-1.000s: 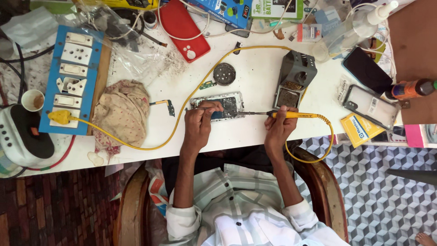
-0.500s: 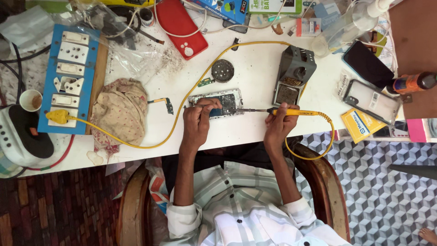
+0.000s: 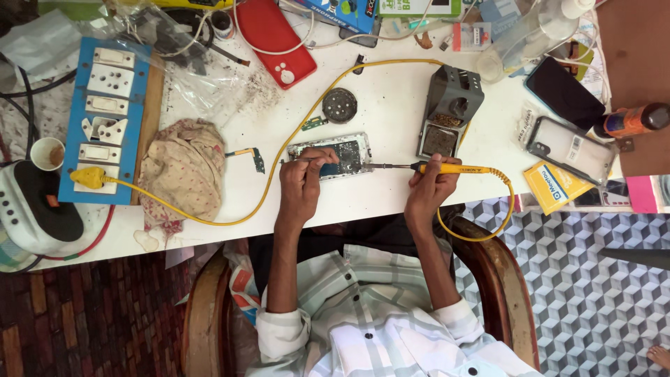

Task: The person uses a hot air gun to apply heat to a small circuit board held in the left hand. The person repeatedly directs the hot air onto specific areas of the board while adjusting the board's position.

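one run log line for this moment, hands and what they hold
left hand: steadying opened phone on white table | right hand: gripping yellow soldering iron, tip at phone | iron stand: behind

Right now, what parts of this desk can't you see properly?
Head view only:
- Opened phone: the left hand covers its near side.
- Soldering iron tip: too small to tell whether it touches.
- White machine: cut off by the left edge.
- Orange bottle: partly hidden at the right.

Table (image 3: 391,202): white, under the hands.
Chair (image 3: 502,279): wooden, below the hands.
Floor (image 3: 593,279): cube-pattern tiles right; brick-pattern (image 3: 91,314) left.
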